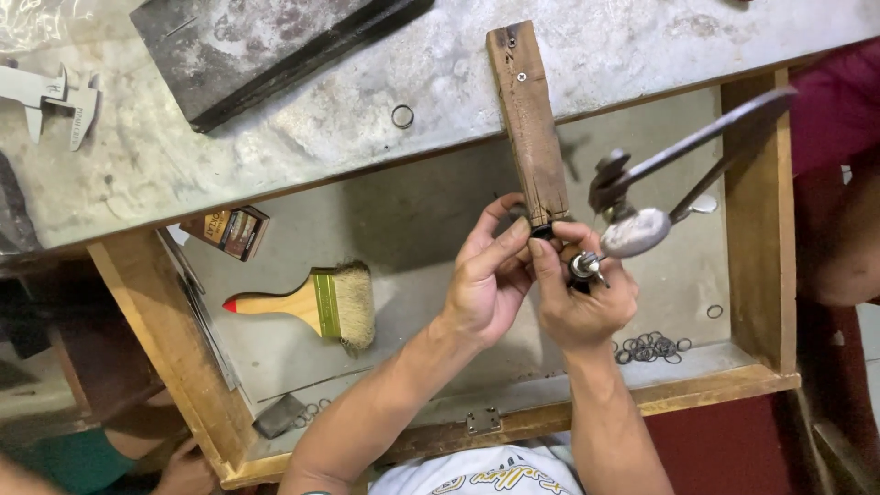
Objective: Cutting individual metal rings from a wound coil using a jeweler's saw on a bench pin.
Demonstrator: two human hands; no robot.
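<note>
My left hand (486,280) pinches a small dark ring (542,230) against the lower end of a worn wooden bench peg (529,119) that sticks out from the bench edge. My right hand (582,302) is closed on the handle of a metal saw frame (660,160). The frame slants up to the right, and its lower clamp (587,267) sits just right of the ring. The two hands touch each other over an open wooden drawer (753,229).
In the drawer lie a wide wooden-handled brush (321,302), a small brown box (234,231), a heap of several wire rings (649,346) and a dark flat piece (280,414). The bench top holds a caliper (50,96), a dark slab (266,46) and a loose ring (401,115). Another person's hand (179,467) shows at bottom left.
</note>
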